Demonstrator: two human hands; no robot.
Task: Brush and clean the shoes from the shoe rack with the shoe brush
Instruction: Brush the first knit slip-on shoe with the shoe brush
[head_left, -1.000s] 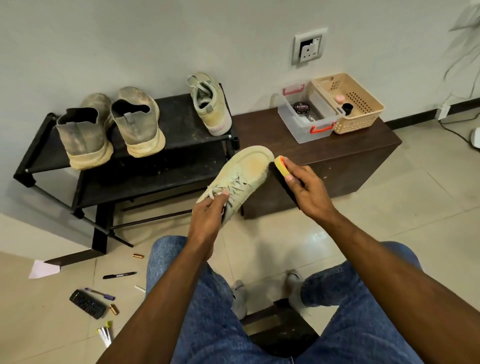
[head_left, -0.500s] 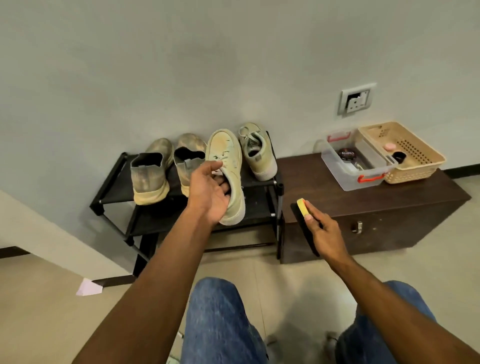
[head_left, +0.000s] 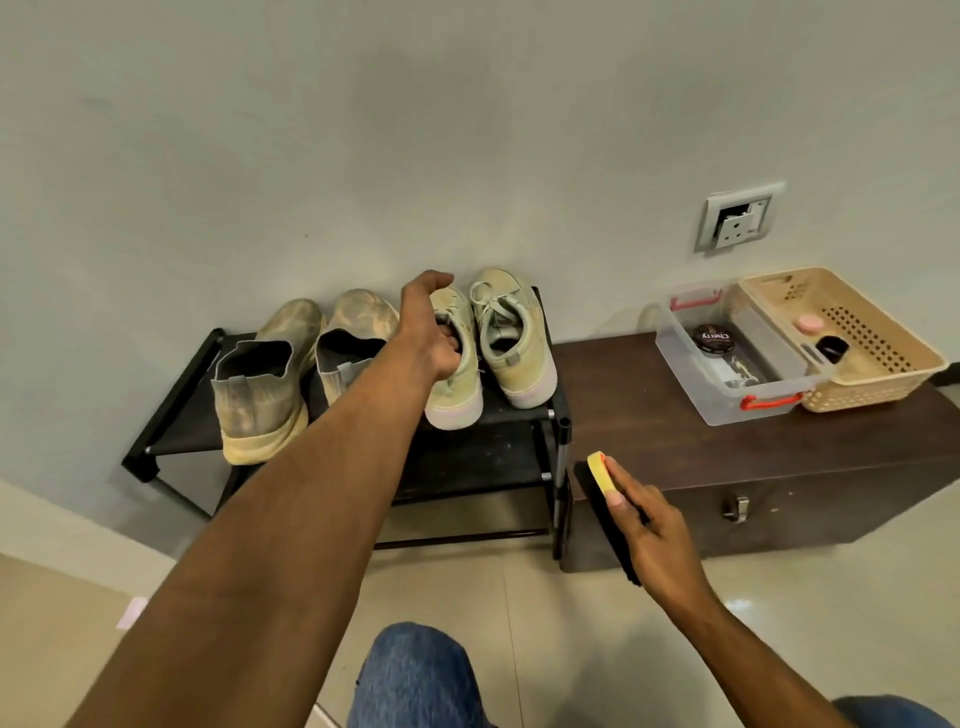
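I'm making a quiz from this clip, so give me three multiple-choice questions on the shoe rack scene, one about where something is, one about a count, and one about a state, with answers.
1. Where is the shoe polish tin?
A. in the clear box
B. on the rack
C. on the floor

2. How many shoes are on the rack's top shelf?
A. two
B. four
C. six

3. What is the right hand doing?
A. resting open on the trunk
B. holding the brush
C. lifting the basket

Answers:
1. A, the tin lies inside the clear box with red handles on the trunk.
2. B, two grey slip-ons and two pale lace-ups stand there, one sneaker held by the left hand.
3. B, its fingers curl round the brush, held in front of the trunk.
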